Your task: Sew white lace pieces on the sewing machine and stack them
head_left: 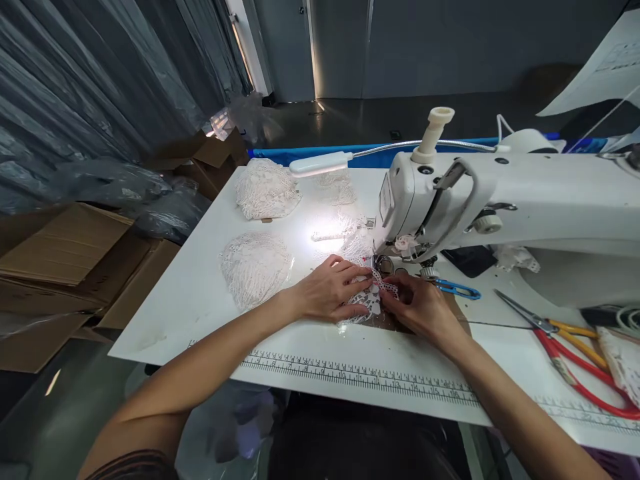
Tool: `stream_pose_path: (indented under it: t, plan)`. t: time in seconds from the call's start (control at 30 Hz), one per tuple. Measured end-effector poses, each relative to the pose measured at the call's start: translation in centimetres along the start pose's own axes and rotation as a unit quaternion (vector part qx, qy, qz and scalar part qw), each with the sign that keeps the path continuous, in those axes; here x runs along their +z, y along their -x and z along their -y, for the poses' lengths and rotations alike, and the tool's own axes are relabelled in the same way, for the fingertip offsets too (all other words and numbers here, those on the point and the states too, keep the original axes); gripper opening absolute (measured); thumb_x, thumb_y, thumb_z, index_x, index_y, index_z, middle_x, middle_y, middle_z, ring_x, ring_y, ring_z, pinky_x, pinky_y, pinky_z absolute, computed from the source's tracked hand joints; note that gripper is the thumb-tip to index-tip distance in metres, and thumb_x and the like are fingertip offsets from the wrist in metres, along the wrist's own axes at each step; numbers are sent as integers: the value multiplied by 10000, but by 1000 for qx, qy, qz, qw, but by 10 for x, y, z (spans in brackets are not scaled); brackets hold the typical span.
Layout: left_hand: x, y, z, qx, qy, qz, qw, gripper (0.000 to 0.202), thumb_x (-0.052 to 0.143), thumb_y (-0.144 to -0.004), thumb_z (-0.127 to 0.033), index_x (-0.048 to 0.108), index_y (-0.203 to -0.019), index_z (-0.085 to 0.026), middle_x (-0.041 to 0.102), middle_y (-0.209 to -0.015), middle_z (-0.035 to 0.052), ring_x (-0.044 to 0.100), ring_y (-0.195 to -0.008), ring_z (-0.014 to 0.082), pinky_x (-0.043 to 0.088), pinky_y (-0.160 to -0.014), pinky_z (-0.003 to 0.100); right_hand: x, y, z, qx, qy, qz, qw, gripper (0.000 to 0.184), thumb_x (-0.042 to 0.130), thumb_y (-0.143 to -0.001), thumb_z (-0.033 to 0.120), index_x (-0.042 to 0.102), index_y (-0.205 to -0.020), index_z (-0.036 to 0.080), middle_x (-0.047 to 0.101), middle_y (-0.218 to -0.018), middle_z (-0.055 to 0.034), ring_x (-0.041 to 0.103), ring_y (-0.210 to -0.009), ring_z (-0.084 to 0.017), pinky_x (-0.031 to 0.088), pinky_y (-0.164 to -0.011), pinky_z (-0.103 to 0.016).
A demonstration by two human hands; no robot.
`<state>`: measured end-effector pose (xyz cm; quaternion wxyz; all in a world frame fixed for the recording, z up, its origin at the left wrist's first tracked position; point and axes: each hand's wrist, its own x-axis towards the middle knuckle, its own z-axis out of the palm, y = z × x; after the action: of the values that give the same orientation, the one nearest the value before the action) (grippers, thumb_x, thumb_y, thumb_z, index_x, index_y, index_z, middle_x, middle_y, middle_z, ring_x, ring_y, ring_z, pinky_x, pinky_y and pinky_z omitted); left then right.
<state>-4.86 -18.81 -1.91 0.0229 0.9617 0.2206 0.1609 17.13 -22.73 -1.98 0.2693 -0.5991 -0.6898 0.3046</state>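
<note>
A small piece of white lace lies on the white table in front of the sewing machine's needle area. My left hand rests flat on the lace's left side, fingers stretched toward the needle. My right hand pinches the lace's right edge with curled fingers. The white sewing machine stands over and to the right of both hands. More lace trails behind the presser foot under the lamp's light.
Two stacks of white lace sit at the left of the table. Blue thread snips and red and yellow-handled scissors lie to the right. A gooseneck lamp shines down. Cardboard boxes stand at the left.
</note>
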Motion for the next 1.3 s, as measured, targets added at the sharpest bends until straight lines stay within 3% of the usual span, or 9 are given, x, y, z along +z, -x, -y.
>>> stream_pose_path:
  t: [0.1,0.27,0.37,0.53,0.6,0.73,0.93,1.3]
  plan:
    - [-1,-1,-4,-19,-13,-55,998,356,494,-953,-434,571,-1164,-158,609,-1215,123,585,-1044,243,461,-897,433,2,6,1,-28,25,-27,999,281,569,-808,409,681,-946,191,625,-605,-9,556,-517,-160,426,-509,-282]
    - [8,-5,-19,-2,-25,-133,991,201,491,-946,-192,563,-1117,-114,635,-1139,123,596,-1044,218,506,-888,391,14,15,4,-111,83,-48,989,242,488,-885,337,690,-911,205,693,-823,-63,632,-680,-193,470,-611,-305]
    - [14,-6,-24,-2,1,-107,994,191,473,-943,-161,555,-1105,-101,632,-1131,139,596,-1058,216,512,-921,408,15,17,6,-133,147,-32,980,263,460,-898,313,689,-823,207,682,-792,-69,630,-659,-201,451,-559,-303]
    - [13,-3,-20,-35,44,-48,997,179,445,-973,-188,612,-962,-124,661,-1009,104,633,-931,182,542,-862,380,-10,5,1,-180,100,59,977,268,495,-884,286,682,-1067,229,712,-1011,-71,668,-843,-214,512,-724,-327]
    - [12,-2,-17,-29,56,-55,996,188,448,-974,-176,630,-945,-137,661,-1040,95,635,-949,174,544,-870,375,-19,-2,-5,-157,114,71,978,292,479,-889,293,684,-1088,231,721,-973,-63,666,-754,-203,503,-673,-321]
    - [13,0,-14,-17,71,-87,994,157,491,-953,-156,646,-937,-132,660,-1061,91,633,-974,165,541,-914,376,-19,-8,-17,-124,118,47,984,297,475,-902,319,695,-1087,246,718,-871,-33,608,-590,-159,455,-564,-285]
    - [13,-2,-13,-20,67,-127,989,105,541,-923,-154,644,-929,-134,651,-1008,88,635,-972,169,554,-912,397,-10,0,-15,-223,196,19,955,349,447,-942,297,634,-1237,293,665,-1072,-75,617,-745,-178,453,-617,-291]
    - [17,-1,-8,9,50,-128,990,94,554,-913,-138,631,-966,-138,685,-981,42,660,-947,124,493,-1040,405,-6,1,-16,-241,242,10,940,388,419,-945,268,600,-1288,265,634,-1036,-119,611,-784,-217,449,-569,-302]
